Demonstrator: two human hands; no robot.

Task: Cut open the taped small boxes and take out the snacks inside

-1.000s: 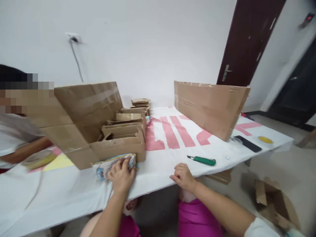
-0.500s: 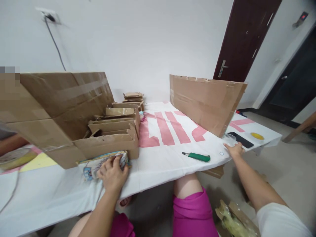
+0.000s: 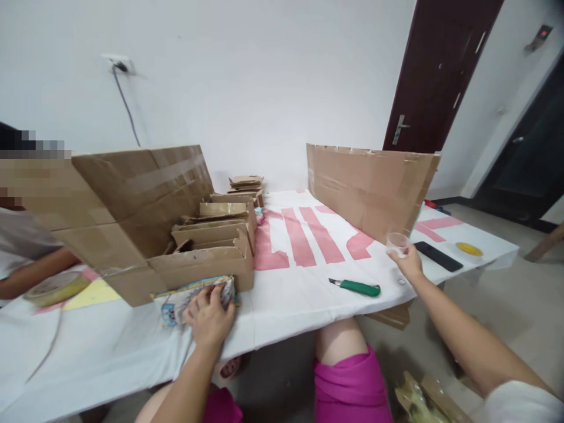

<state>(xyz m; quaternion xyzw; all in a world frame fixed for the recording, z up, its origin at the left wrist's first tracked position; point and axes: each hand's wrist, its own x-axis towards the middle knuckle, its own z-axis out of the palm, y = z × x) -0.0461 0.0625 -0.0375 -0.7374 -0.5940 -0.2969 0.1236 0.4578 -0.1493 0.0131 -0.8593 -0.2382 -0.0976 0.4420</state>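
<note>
My left hand (image 3: 209, 317) has its fingers curled over a patterned pouch (image 3: 170, 311) with blue and yellow trim. The pouch lies at the table's front edge, against a cardboard compartment box (image 3: 200, 267). In my right hand (image 3: 409, 264) is a small clear plastic cup (image 3: 398, 241), pinched by its side and tilted. It is just above the white tablecloth, in front of the standing cardboard panel (image 3: 365, 191). To the right of that hand lies a black phone (image 3: 438, 257). A green utility knife (image 3: 359, 287), blade showing, rests between my hands.
Tall cardboard (image 3: 145, 205) stands on the left, with a person's arm (image 3: 44, 273) beyond it. A large tape roll (image 3: 57, 289) lies there. More cardboard pieces (image 3: 245, 183) stand by the wall. A yellow disc (image 3: 468, 249) is at the right end. An opened carton (image 3: 434, 399) sits on the floor.
My right hand has taken hold of the clear cup and lifted it off the table, moving slightly left. My left hand stays on the pouch. The view has shifted a little.
</note>
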